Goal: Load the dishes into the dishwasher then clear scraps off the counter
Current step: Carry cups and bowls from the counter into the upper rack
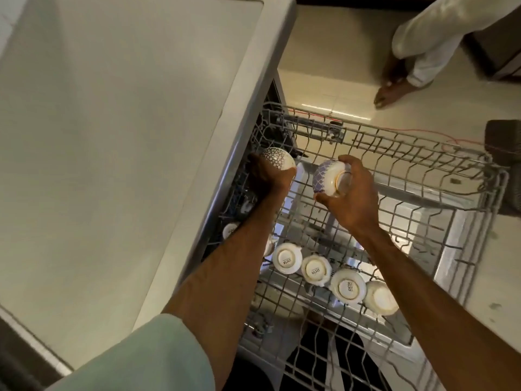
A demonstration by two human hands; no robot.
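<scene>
Pale counter (pixel 98 136) fills the left of the view, and beside it the dishwasher's upper rack (pixel 313 127) stands pulled out; along the rack's near side a row of white cups (pixel 287 258) sits upside down, stamped bases showing. Past them the left hand (pixel 270 182) grips a dot-patterned cup (pixel 277 162) at the rack's inner end, by the dishwasher's mouth, fingers curled round it; the right hand (pixel 352 198) holds a blue-patterned cup (pixel 329 179) tilted above the rack's middle, fingers and thumb clasping it. Farther off, another person's feet (pixel 392 88) stand on the cream floor (pixel 324 52).
</scene>
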